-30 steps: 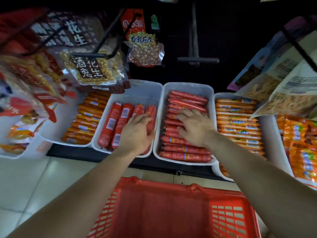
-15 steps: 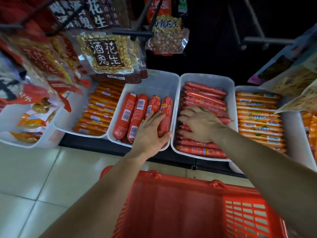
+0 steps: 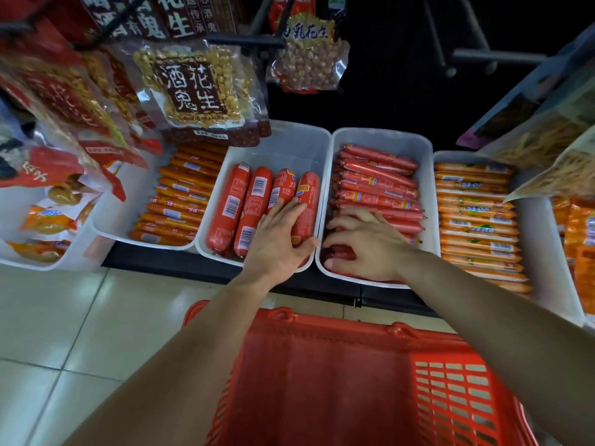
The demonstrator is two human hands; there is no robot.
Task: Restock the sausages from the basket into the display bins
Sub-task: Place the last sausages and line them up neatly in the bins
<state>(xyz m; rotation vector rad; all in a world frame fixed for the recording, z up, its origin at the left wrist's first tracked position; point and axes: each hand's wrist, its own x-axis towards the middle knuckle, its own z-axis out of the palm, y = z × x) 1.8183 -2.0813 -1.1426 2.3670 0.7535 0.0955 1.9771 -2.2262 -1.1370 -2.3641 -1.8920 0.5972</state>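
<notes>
Sausages (image 3: 376, 183) partly hidden under left hand (image 3: 277, 243), flat, and right hand (image 3: 368, 247), grip unclear.

Five white bins stand in a row: the first (image 3: 64, 259) at the far left, then the second (image 3: 109, 222), third (image 3: 289, 144), fourth (image 3: 386, 139) and fifth (image 3: 542, 246). Whether the packets at the right edge lie in a sixth cannot be told. The third bin holds four thick red sausages (image 3: 229, 207) on top. The thin orange sausages (image 3: 180, 201) in the second bin show roughly a dozen. The thin red sausages (image 3: 380, 185) and the orange sausages (image 3: 473, 220) in the fifth bin are stacked too densely to count. There is one red basket (image 3: 322, 381). Two peanut bags, one large (image 3: 196, 88) and one small (image 3: 309, 56), face forward. Two hands show: left (image 3: 277, 244), right (image 3: 370, 249).
</notes>
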